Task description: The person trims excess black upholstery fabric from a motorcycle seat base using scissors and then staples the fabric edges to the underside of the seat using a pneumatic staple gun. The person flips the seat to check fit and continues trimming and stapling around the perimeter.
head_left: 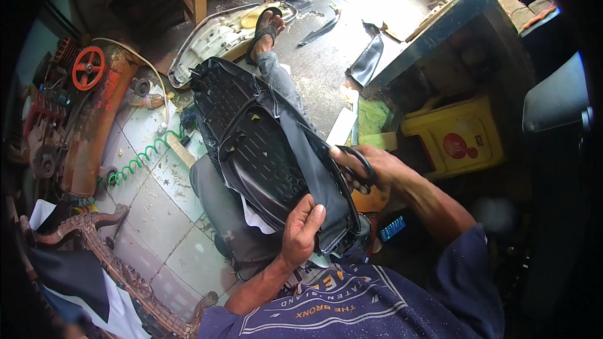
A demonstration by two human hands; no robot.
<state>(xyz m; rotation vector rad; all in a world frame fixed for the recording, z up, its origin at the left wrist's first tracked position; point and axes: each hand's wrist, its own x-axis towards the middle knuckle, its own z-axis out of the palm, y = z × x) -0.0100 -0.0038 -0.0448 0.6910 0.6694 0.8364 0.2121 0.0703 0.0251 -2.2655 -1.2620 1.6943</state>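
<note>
"Across your lap, from 11 o'clock down to 5, lies the seat (251,144), underside up. Why there?"

"Probably so your legs (210,198) steady it, leaving both hands for work."

"And the hands?"

"At 6 o'clock your left hand (300,231) pinches the cover (306,160), thumb uppermost, likely to hold it taut. Just past 3, your right hand (382,168) grips the scissors (365,162) beside the seat's edge, seemingly for control; I can't tell whether they're spread."
</note>
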